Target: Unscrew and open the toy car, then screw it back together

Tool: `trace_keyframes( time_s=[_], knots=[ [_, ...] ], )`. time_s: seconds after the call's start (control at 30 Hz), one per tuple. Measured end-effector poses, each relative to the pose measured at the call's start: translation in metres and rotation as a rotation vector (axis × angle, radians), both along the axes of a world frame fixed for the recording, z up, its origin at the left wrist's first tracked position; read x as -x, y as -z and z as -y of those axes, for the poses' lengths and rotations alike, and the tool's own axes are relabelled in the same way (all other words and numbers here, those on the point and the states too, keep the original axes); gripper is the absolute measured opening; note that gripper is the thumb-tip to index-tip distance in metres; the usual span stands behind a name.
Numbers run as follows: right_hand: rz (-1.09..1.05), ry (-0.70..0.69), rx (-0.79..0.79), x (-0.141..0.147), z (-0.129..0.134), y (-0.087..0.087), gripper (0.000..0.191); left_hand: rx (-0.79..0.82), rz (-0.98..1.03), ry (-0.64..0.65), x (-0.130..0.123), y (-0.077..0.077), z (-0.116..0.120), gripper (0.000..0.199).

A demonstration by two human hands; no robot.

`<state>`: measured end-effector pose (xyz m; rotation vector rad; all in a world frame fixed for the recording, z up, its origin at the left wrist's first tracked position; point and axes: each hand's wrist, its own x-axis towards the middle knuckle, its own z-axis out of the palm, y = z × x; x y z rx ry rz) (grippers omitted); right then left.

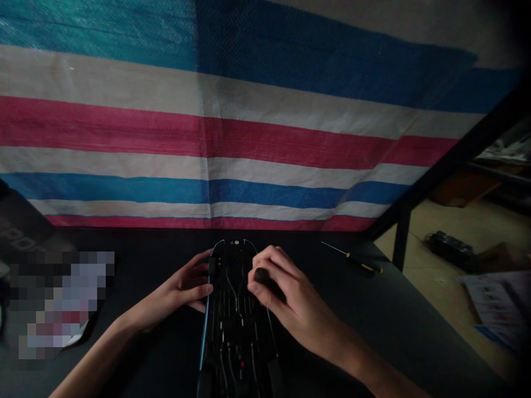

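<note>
Head view: model car (238,309), underside up on dark surface (352,320), lengthwise near to far, between both grips. Left grip (186,284) at car's left side, fingers loosely spread, thumb touching edge. Right grip (292,287) closed round dark handle (264,277), over far right part of underside, fingertips nearer midline than left thumb; handle's working end hidden. Yellow-and-black screwdriver (365,264) apart, off to right, shaft pointing away and leftward
</note>
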<state>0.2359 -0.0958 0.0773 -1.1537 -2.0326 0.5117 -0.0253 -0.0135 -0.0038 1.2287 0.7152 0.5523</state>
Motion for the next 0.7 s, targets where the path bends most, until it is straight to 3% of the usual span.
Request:
trace_keyframes(
  time_s=[0.1,0.23,0.37,0.7],
  knots=[
    [-0.171,0.027,0.077,-0.034,0.000,0.005,0.024,-0.001,-0.018,0.000,0.000,0.002,-0.001,0.076],
    [0.103,0.299,0.162,-0.098,-0.007,0.029,0.019,0.006,-0.039,-0.034,-0.002,0.001,0.000,0.075],
    [0.291,0.273,0.401,-0.142,-0.018,0.055,0.018,0.013,-0.054,-0.051,-0.006,-0.001,-0.001,0.077],
    [0.282,0.238,0.521,-0.153,-0.018,0.065,0.023,0.015,-0.050,-0.042,-0.007,-0.002,-0.002,0.077]
  ],
)
